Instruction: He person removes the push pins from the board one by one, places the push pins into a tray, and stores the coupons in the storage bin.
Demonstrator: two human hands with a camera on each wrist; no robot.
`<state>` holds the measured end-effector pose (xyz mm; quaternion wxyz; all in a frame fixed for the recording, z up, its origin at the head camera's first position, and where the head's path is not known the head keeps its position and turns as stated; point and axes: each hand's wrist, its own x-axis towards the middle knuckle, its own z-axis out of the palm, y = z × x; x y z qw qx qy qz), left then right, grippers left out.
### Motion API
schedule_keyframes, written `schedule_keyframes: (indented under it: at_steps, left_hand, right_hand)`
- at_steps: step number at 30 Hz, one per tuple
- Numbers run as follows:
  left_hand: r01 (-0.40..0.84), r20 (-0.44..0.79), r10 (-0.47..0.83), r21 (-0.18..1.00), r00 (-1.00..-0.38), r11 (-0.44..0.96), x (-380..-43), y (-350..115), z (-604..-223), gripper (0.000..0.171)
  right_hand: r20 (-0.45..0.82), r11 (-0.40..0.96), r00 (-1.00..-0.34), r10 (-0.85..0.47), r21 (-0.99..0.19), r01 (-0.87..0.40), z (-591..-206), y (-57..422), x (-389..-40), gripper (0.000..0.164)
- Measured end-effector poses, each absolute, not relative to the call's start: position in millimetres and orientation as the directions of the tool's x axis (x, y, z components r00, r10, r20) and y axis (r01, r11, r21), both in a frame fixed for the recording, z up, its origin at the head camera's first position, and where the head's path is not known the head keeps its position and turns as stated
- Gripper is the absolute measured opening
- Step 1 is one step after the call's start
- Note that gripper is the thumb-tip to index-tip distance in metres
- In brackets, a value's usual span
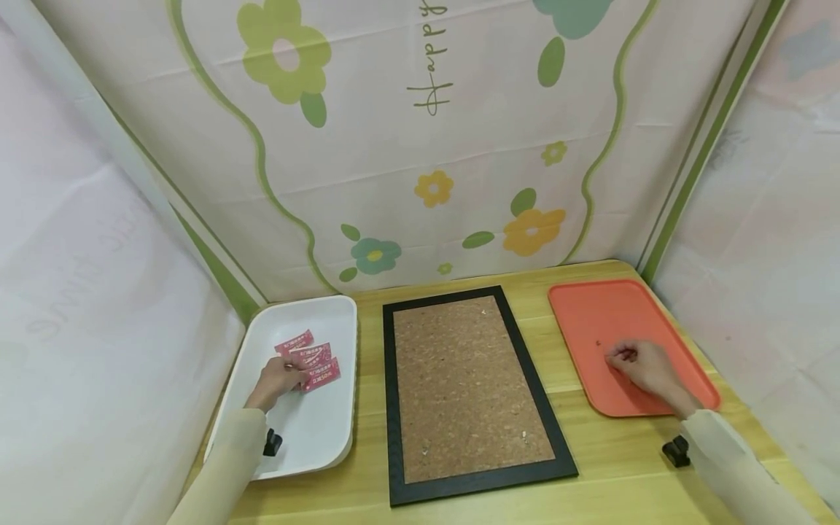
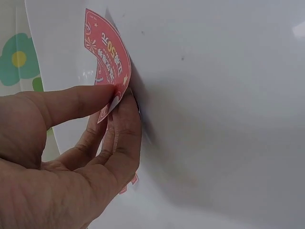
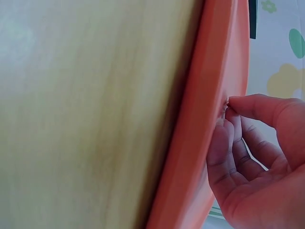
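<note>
In the head view my left hand [image 1: 278, 380] is over the white tray [image 1: 298, 445], where several pink printed paper coupons [image 1: 313, 355] lie. Its thumb and fingers pinch one coupon [image 2: 108, 52], which bends upward in the left wrist view. On the right, my right hand [image 1: 646, 367] is low over the orange tray [image 1: 590, 306]. Thumb and fingertips meet around a tiny pale item [image 3: 227, 101], too small to name. A small dark piece [image 1: 598, 343] lies on the orange tray just left of that hand.
Between the trays a black-framed cork board [image 1: 466, 386] lies on the wooden table [image 1: 367, 481]. Small shiny bits [image 1: 524, 437] show near some of its corners. A flower-printed cloth [image 1: 394, 146] hangs behind, with pale cloth walls at both sides.
</note>
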<state>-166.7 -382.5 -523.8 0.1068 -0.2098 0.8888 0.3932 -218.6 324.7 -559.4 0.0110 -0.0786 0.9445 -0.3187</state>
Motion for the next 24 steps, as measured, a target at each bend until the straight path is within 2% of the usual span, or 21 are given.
schedule_keyframes:
  at_steps: [16, 24]
  left_hand:
    - [-0.415, -0.275, -0.311, 0.611, -0.91, 0.674, -163.0, -381.8, -525.8, 0.025]
    - [-0.364, -0.21, -0.298, 0.572, -0.931, 0.735, -163.2, -384.0, -514.6, 0.033]
  right_hand:
    - [0.031, 0.771, -0.988, -0.148, -0.622, -0.135, -557.5, 324.1, -216.5, 0.02]
    - [0.033, 0.748, -0.984, -0.175, -0.646, -0.154, -548.0, 321.0, -218.2, 0.024]
